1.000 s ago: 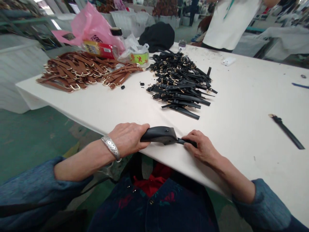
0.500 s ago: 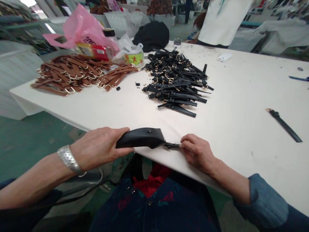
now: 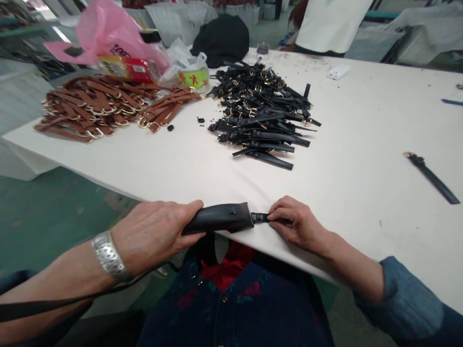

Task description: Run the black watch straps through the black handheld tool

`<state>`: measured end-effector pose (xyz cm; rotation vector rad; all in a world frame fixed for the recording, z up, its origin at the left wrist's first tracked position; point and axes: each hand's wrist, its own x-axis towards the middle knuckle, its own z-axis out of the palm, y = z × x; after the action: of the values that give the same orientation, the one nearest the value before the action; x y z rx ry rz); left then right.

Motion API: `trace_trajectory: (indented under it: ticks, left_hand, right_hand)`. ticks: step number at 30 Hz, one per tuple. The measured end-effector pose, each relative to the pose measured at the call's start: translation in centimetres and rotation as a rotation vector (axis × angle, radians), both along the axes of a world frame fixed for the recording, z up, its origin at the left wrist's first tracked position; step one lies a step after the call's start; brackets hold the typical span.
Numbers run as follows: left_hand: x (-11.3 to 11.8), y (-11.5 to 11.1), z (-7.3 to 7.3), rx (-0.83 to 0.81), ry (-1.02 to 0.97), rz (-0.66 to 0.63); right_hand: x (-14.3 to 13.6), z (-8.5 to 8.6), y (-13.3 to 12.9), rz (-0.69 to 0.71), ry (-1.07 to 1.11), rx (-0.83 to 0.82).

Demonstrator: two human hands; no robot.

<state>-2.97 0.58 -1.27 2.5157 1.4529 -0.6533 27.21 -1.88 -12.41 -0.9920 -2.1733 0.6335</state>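
Observation:
A black corded electric tool shaped like a hair clipper [image 3: 219, 218] lies in my left hand [image 3: 155, 230], with the fingers wrapped round its back end. Its wide front end meets the end of a short black leather strap [image 3: 259, 218] at the table's near edge. Thumb and fingers of my right hand [image 3: 298, 224] pinch that strap from the other side. Whether the tool's tip touches the strap or just overlaps it in view, I cannot tell. Beyond my hands lies a pile of black buckled straps [image 3: 264, 115].
Brown buckled straps [image 3: 94, 106] are heaped at the left, before a pink plastic bag [image 3: 108, 36] and a black cap [image 3: 221, 41]. One black strap [image 3: 432, 178] lies apart at the right. A person in a white garment [image 3: 331, 24] stands across the white table [image 3: 347, 135].
The tool has turned slightly and levelled, its front end now squarer to the strap. My left hand has shifted a little right and nearer. The view has tilted slightly; both grips persist.

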Motion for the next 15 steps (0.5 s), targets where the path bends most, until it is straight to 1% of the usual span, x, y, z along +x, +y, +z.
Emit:
trace_trajectory:
  ticks: [4, 8, 13, 15]
  left_hand:
    - [1.4, 0.5, -0.2, 0.016, 0.011, -0.024]
    - [2.6, 0.3, -0.1, 0.042, 0.003, -0.073]
    - [3.1, -0.4, 1.2, 0.011, 0.046, -0.104]
    - [3.7, -0.4, 1.7, 0.004, 0.084, -0.113]
  right_hand:
    - [-0.1, -0.1, 0.1, -0.021, 0.004, -0.041]
    - [-0.2, 0.2, 0.1, -0.063, 0.018, -0.121]
    - [-0.1, 0.2, 0.2, -0.063, 0.054, -0.157]
    - [0.1, 0.3, 0.4, -0.062, 0.054, -0.185]
